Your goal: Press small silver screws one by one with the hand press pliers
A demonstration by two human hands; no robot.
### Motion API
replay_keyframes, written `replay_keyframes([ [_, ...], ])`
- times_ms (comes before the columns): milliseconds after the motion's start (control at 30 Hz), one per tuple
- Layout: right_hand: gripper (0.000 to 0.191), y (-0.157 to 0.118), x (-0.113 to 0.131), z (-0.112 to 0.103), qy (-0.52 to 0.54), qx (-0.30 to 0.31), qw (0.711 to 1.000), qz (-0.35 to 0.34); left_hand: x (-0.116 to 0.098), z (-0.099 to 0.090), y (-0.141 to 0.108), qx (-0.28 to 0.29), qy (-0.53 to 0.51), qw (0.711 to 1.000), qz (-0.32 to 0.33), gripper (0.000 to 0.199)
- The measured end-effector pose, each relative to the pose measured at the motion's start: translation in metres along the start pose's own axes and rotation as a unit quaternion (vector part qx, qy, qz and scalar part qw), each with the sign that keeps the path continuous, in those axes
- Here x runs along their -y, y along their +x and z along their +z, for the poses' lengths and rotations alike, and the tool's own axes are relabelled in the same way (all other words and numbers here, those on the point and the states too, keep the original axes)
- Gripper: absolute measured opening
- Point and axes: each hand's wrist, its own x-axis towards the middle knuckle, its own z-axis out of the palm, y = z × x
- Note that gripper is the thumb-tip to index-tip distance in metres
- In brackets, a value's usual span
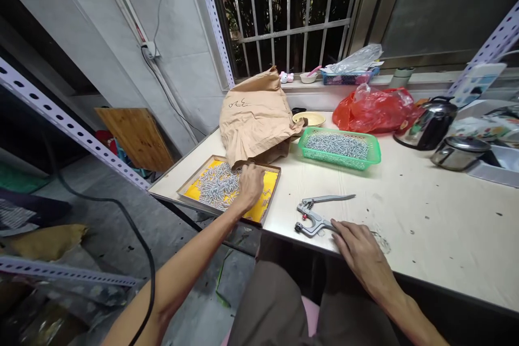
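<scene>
My left hand (250,184) is over a shallow tray (272,194) with a yellow bottom, its fingers bent down beside a pile of small silvery metal pieces (217,186). What its fingertips hold, if anything, is hidden. A few small pinkish pieces (266,198) lie at the tray's right side. Closed around one handle of metal hand pliers (312,221), my right hand (357,246) rests at the table's front edge. The pliers lie on the table with their handles spread and jaws pointing left.
Behind the tray stands a crumpled brown paper bag (259,113). A green basket (375,154) holds many metal pieces. Farther back are a yellow dish (310,118), a red plastic bag (371,111), a kettle (436,121) and a lidded metal pot (460,152). A black cable (130,221) hangs at left.
</scene>
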Motion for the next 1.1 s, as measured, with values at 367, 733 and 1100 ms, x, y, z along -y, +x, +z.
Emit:
replay_keyframes([
  [367, 0.037, -0.008, -0.01, 0.014, 0.009, -0.078, 0.997, -0.009, 0.04, -0.001, -0.029, 0.055, -0.084, 0.994, -0.037, 0.022],
  [733, 0.031, -0.003, -0.005, 0.01, 0.017, -0.089, 0.996, 0.002, 0.021, 0.011, -0.029, 0.088, -0.026, 0.992, 0.083, 0.029],
  [1100, 0.027, -0.002, -0.004, 0.011, 0.015, -0.093, 0.995, 0.025, 0.006, 0.02, -0.022, 0.109, 0.056, 0.983, 0.134, 0.028],
])
